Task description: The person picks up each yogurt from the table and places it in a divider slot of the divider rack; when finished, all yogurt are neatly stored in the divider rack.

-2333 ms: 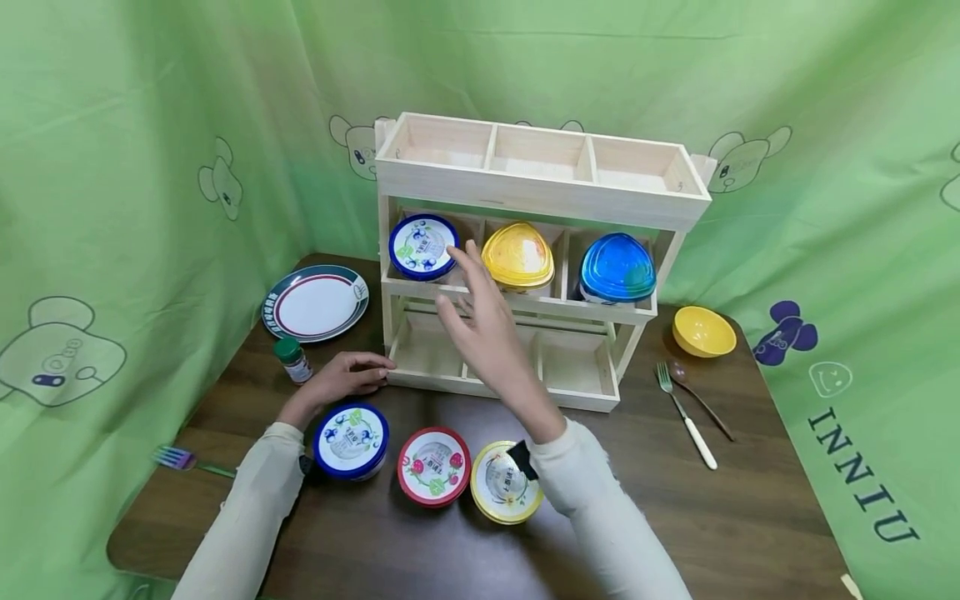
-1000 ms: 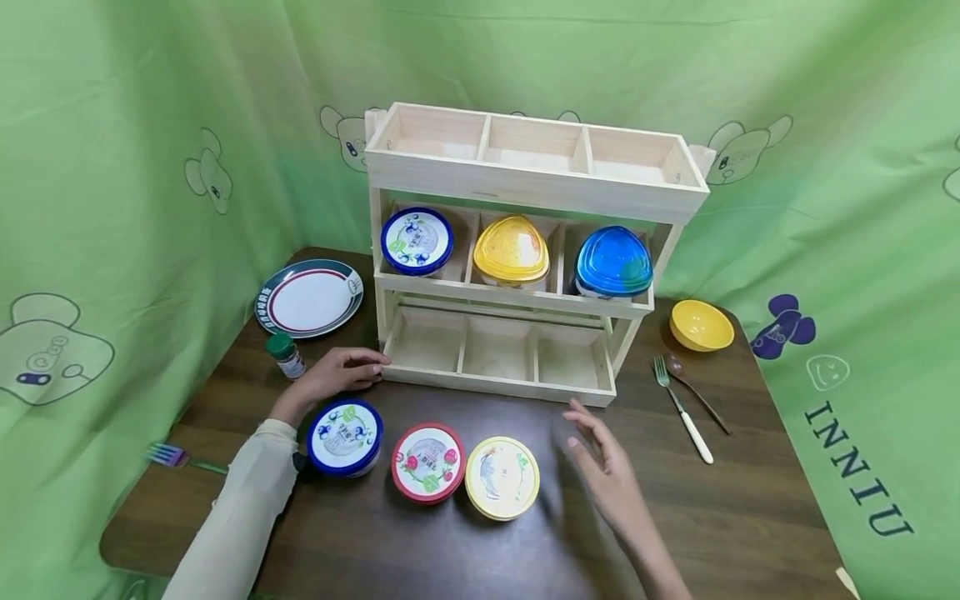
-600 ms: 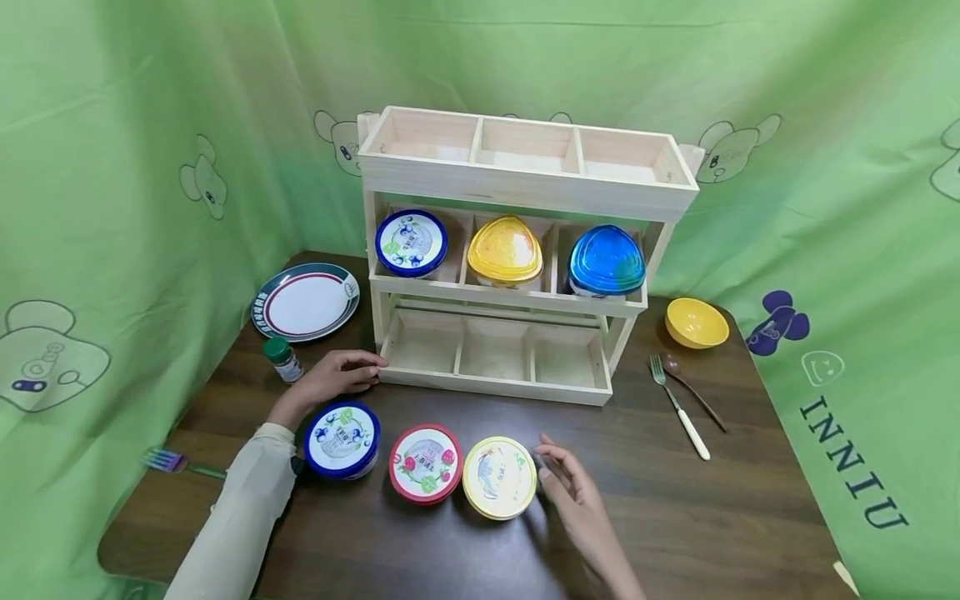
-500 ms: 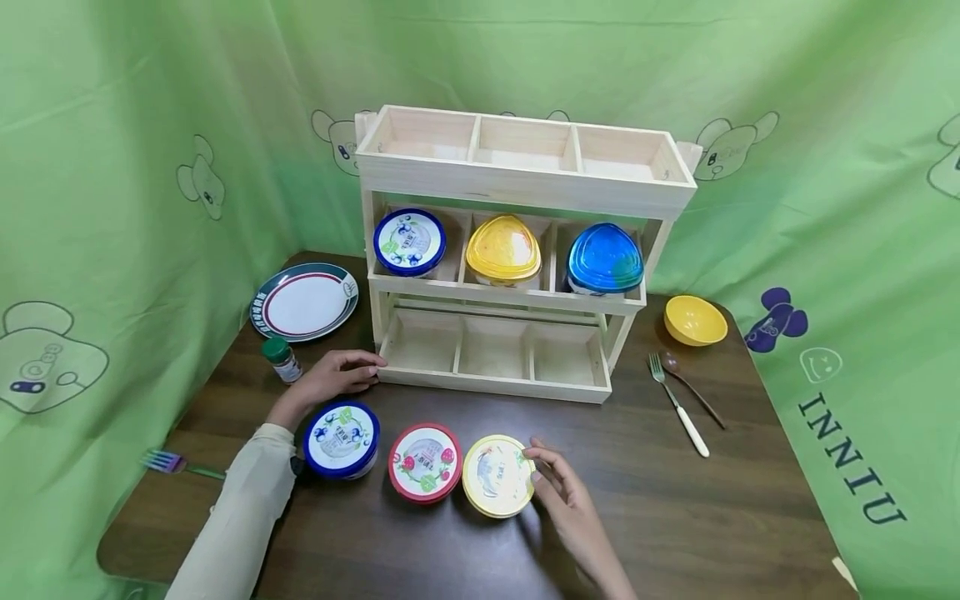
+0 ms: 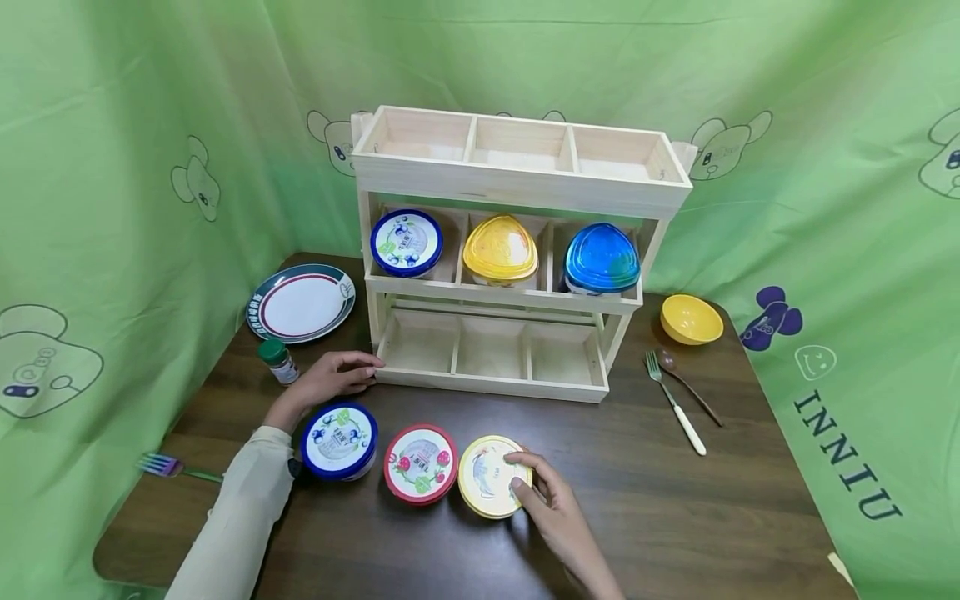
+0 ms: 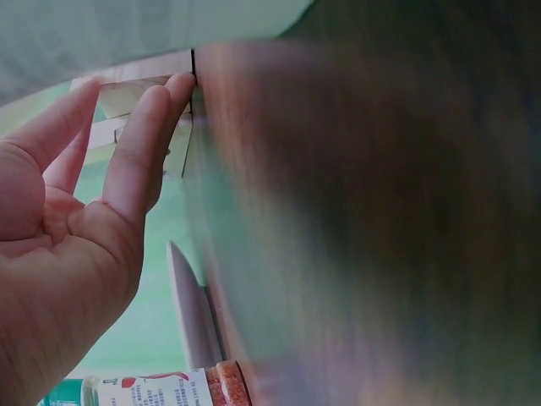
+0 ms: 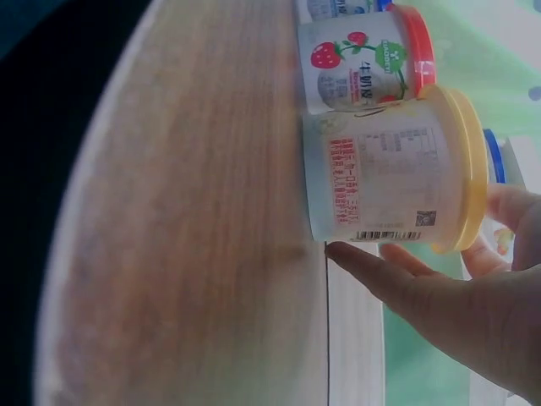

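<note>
My left hand [image 5: 333,377] rests its fingertips at the left front corner of the wooden rack's [image 5: 491,386] bottom tray; its fingers look fairly straight in the left wrist view. My right hand [image 5: 551,504] is at the yellow-lidded tub [image 5: 491,479], index finger and thumb over the right part of the lid. In the right wrist view one extended finger lies beside that tub [image 7: 380,173], and no firm grip shows. Left of it on the table stand a red-lidded strawberry tub [image 5: 421,465] and a blue-lidded blueberry tub [image 5: 339,442].
The rack's middle tier holds another blueberry tub [image 5: 407,242], a yellow tub [image 5: 500,247] and a blue tub [image 5: 602,257]. Around it lie a plate [image 5: 302,302], a green-capped jar [image 5: 278,362], a colourful fork [image 5: 165,465], a yellow bowl [image 5: 692,320], a white-handled fork [image 5: 686,427] and a spoon [image 5: 690,387].
My right hand has come down from the rack's middle tier to the table's right, then moved left onto the yellow-lidded tub. My left hand stays at the rack's corner.
</note>
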A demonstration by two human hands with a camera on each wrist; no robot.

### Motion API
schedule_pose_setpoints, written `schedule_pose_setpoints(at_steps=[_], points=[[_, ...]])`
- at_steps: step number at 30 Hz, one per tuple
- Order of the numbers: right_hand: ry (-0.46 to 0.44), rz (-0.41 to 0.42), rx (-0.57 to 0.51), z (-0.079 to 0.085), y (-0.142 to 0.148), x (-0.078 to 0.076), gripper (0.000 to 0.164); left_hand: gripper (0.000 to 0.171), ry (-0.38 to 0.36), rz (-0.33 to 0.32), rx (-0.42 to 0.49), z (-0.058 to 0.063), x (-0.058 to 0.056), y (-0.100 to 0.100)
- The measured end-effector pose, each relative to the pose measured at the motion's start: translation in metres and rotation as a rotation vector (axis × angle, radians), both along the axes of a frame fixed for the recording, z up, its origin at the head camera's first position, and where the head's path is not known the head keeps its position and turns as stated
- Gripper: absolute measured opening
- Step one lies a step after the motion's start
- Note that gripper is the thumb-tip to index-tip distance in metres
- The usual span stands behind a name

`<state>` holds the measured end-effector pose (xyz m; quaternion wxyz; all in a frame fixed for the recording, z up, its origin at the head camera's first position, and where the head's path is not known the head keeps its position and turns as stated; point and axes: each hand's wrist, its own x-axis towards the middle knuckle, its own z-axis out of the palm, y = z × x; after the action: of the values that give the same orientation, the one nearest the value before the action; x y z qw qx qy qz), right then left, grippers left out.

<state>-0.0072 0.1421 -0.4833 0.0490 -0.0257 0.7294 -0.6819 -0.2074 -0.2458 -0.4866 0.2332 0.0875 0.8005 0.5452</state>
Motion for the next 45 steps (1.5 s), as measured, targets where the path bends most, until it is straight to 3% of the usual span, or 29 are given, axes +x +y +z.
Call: schedule_pose_setpoints(at_steps=[7,15,31,34,35,40,45], points=[[0.019,-0.005,0.005,-0.003,-0.005,0.000,0.029,0.036,-0.003,0.000,0.007,-0.001,0.001,0.000],[0.130,-0.020,0.058,-0.001,0.007,-0.003,0.027,0.037,0.013,-0.005,0.020,-0.003,0.001,-0.002],[0.152,-0.214,0.192,0.035,0.069,-0.010,0.032,0.037,0.016,0.003,0.019,-0.001,0.002,0.000],[0.161,-0.216,0.218,0.041,0.072,-0.015,0.032,0.036,0.023,0.000,0.021,-0.001,0.002,-0.001],[0.161,-0.212,0.220,0.043,0.072,-0.016,0.032,0.035,0.033,-0.013,0.043,-0.007,-0.002,-0.005],[0.184,-0.168,0.196,0.052,0.068,-0.024,0.031,0.033,0.058,-0.057,0.114,-0.010,-0.003,-0.010],[0.240,-0.115,0.191,0.060,0.065,-0.031,0.035,0.036,0.038,-0.012,0.058,-0.003,0.003,-0.005]])
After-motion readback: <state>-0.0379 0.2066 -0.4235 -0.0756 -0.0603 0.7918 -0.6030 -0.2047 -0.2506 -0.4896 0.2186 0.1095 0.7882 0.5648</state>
